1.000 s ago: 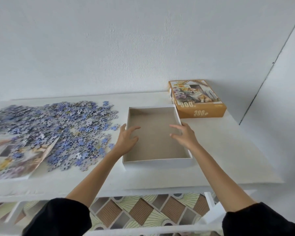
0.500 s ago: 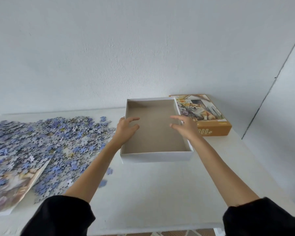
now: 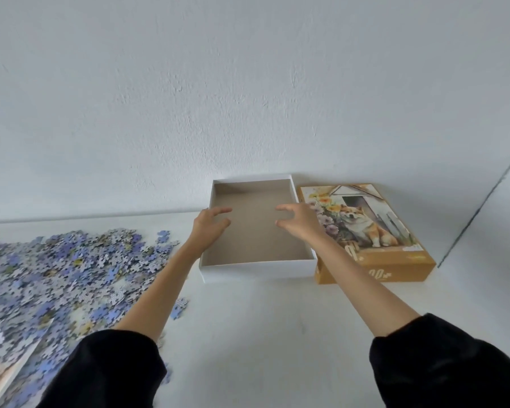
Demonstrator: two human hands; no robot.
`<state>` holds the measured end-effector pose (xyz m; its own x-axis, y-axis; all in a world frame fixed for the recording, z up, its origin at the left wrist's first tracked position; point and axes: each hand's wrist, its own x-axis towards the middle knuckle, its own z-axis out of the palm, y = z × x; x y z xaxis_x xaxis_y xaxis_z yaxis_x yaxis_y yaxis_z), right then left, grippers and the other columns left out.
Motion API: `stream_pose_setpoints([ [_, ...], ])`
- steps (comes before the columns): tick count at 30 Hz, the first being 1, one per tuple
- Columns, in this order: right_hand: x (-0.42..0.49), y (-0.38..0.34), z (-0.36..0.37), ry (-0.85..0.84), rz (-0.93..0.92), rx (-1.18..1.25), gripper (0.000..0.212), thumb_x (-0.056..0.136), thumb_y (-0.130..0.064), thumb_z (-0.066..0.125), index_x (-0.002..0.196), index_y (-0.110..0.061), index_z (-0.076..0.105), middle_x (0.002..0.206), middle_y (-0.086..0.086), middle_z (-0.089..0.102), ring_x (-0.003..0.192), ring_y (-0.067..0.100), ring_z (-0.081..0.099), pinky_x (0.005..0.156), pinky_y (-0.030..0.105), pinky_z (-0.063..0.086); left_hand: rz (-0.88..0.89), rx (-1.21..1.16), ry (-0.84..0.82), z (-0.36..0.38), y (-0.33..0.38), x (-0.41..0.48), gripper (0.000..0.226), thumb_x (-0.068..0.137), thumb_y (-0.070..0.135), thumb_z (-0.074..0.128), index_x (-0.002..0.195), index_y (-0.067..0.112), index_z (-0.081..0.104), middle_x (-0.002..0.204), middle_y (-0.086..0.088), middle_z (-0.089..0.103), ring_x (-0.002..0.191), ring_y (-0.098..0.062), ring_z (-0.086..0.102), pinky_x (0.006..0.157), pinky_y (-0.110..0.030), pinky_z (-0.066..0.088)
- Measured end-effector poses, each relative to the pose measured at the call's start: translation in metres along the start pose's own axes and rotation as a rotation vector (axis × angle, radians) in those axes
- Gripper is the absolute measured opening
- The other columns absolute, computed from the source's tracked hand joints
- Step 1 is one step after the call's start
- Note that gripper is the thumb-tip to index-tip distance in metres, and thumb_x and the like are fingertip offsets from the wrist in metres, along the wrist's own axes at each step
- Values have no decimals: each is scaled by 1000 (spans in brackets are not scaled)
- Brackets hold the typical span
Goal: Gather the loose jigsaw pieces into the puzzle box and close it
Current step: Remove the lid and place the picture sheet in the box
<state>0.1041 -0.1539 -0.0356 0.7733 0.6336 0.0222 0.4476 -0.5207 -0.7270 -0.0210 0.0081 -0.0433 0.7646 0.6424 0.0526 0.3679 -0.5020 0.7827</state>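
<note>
**puzzle box (image 3: 256, 270) open and empty, tucked at the back of the counter (image 3: 262, 334)**

Left hand (image 3: 209, 229) curls over its left rim and right hand (image 3: 301, 223) over the right rim, both gripping the box. Its right side sits right against the orange lid (image 3: 365, 231), and its back edge is near the wall (image 3: 248, 98). Loose jigsaw pieces (image 3: 71, 266) sprawl across the left, a few strays by the left forearm. There's bare counter in front of the box, between the arms.

White table (image 3: 262, 334) against plain white wall (image 3: 248, 98) — corner seam (image 3: 482, 207) right.

Empty open box tray (image 3: 256, 270) is right of scattered bluish pieces (image 3: 71, 269)
</note>
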Motion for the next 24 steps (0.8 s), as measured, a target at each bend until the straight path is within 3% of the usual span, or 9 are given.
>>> stream_pose_setpoints([
  [3, 6, 6, 10, -95, 17, -43, 48, 83, -19, 63, 129, -16, 50, 127, 9, 56, 121, 25, 48, 98, 29, 35, -22, 7, 5, 6, -7, 6, 36, 91, 17, 53, 125, 22, 58, 135, -9, 47, 128, -21, 40, 95, -21, 28],
  [6, 9, 11, 20, -83, 31, -80, 52, 81, -28, 62, 130, -19, 48, 126, 11, 55, 131, 28, 36, 106, 41, 31, -24, 15, 11, 14, -11, 8, 36, 91, 16, 53, 126, 22, 57, 133, -11, 47, 123, -22, 43, 86, -16, 27],
  [9, 11, 13, 25, -44, 45, -151, 55, 79, -37, 60, 131, -27, 46, 139, 17, 39, 133, 34, 28, 109, 43, 26, -31, 26, 8, 20, -15, 8, 35, 90, 15, 53, 125, 20, 58, 131, -12, 47, 119, -23, 47, 80, -12, 27],
  [12, 7, 12, 23, -6, 22, -198, 52, 84, -33, 59, 133, -24, 45, 148, 21, 16, 140, 35, 6, 111, 41, 17, -42, 20, -4, 23, -17, 7, 35, 91, 15, 53, 125, 20, 58, 130, -12, 46, 119, -22, 46, 82, -14, 27],
  [14, 5, 12, 23, 3, 1, -202, 51, 86, -31, 59, 134, -22, 44, 149, 22, 10, 141, 35, 3, 111, 41, 18, -36, 16, -1, 22, -16, 7, 35, 90, 14, 54, 124, 19, 58, 131, -11, 46, 121, -21, 44, 85, -14, 27],
  [20, -6, 6, 21, 99, -103, -222, 45, 85, -25, 59, 129, -19, 50, 149, 16, 19, 138, 31, 14, 111, 39, 16, 75, 39, 73, 11, -8, 3, 32, 87, 7, 57, 118, 14, 61, 131, -10, 50, 124, -20, 42, 97, -18, 27],
  [24, -9, -10, 16, 94, -170, -154, 41, 86, -19, 58, 126, -17, 52, 139, 10, 36, 130, 25, 29, 99, 25, 20, 104, 28, 104, 2, 0, -7, 32, 89, 9, 56, 121, 12, 58, 128, -9, 51, 118, -21, 48, 94, -20, 32],
])
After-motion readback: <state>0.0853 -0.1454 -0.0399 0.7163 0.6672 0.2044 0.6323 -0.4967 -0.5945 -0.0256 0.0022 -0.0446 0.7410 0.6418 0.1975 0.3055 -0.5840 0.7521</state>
